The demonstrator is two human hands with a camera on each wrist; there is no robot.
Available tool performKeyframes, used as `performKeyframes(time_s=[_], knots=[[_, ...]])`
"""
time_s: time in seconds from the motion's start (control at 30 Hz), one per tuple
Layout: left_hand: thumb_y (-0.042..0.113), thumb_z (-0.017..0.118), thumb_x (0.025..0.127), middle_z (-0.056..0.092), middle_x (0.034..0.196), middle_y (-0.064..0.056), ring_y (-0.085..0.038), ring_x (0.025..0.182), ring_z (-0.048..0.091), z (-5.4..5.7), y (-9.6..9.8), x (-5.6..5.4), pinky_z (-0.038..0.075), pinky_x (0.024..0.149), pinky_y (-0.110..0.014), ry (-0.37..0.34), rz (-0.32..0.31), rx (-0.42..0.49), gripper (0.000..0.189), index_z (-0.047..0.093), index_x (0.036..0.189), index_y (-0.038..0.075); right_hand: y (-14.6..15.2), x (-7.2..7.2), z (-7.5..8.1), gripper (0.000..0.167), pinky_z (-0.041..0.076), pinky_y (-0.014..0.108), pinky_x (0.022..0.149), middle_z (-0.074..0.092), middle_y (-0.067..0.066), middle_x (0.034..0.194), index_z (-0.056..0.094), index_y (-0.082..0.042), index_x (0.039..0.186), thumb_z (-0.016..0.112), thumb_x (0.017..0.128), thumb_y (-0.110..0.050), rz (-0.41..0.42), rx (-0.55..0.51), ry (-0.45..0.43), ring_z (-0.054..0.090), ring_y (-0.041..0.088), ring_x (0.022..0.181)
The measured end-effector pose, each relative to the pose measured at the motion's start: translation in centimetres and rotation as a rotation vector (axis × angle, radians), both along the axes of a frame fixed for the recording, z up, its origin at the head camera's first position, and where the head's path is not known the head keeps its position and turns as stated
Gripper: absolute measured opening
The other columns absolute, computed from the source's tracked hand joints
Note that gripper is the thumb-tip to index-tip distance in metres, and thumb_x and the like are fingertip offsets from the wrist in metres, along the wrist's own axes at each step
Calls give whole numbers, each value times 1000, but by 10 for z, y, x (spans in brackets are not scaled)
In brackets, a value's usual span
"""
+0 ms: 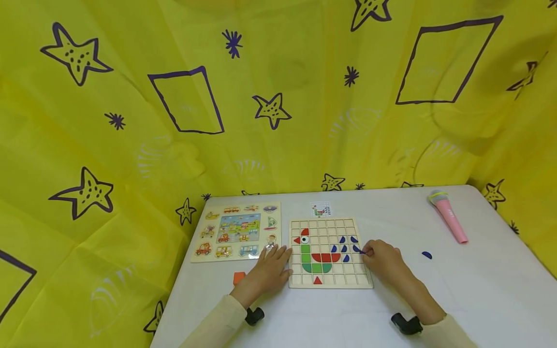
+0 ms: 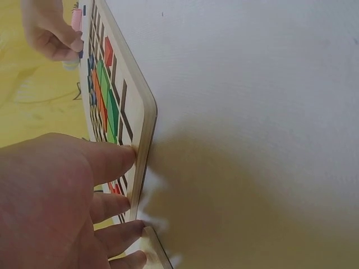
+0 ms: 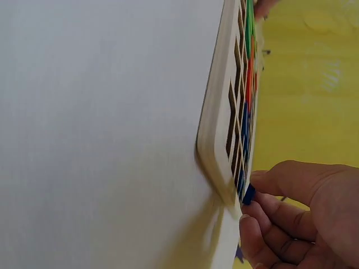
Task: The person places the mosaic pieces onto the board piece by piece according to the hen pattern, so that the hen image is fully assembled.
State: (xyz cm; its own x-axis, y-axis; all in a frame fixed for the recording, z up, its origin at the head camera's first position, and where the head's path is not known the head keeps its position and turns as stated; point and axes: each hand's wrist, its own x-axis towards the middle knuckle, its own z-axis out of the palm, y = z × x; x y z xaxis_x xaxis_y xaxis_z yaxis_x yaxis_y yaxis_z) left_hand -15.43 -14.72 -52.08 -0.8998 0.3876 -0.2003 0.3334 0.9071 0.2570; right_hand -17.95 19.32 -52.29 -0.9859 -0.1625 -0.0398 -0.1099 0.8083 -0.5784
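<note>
A wooden grid board point(image 1: 330, 279) lies on the white table, with coloured pieces forming a bird: a red and white head, green neck, red and green body, and several blue half-round pieces as its tail. My right hand point(image 1: 385, 261) pinches a small blue piece point(image 3: 249, 194) between thumb and index finger at the board's right edge. My left hand point(image 1: 269, 270) rests at the board's left edge with fingers spread; in the left wrist view its thumb touches the rim. A red triangle point(image 1: 318, 280) sits in the bottom row.
A pattern card point(image 1: 321, 209) lies behind the board. To the left are a vehicle picture puzzle point(image 1: 204, 257) and an orange-red block point(image 1: 239, 278). On the right lie a loose blue half-round piece point(image 1: 427, 254) and a pink toy microphone point(image 1: 452, 220). A yellow curtain point(image 1: 304, 150) hangs behind.
</note>
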Motion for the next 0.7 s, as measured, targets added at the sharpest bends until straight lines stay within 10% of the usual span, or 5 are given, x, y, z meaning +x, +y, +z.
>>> performKeyframes(time_s=[0.7], knots=[[34,57,108,39,169,-12,-37,159,29,3,0,0,17,130,-61,2,-4,-1,62,40,163,10,-15,2,-1,12,32,50,80,67,2,83,71,-2,98,76,93,-12,-4,21,-49,61,21,81]])
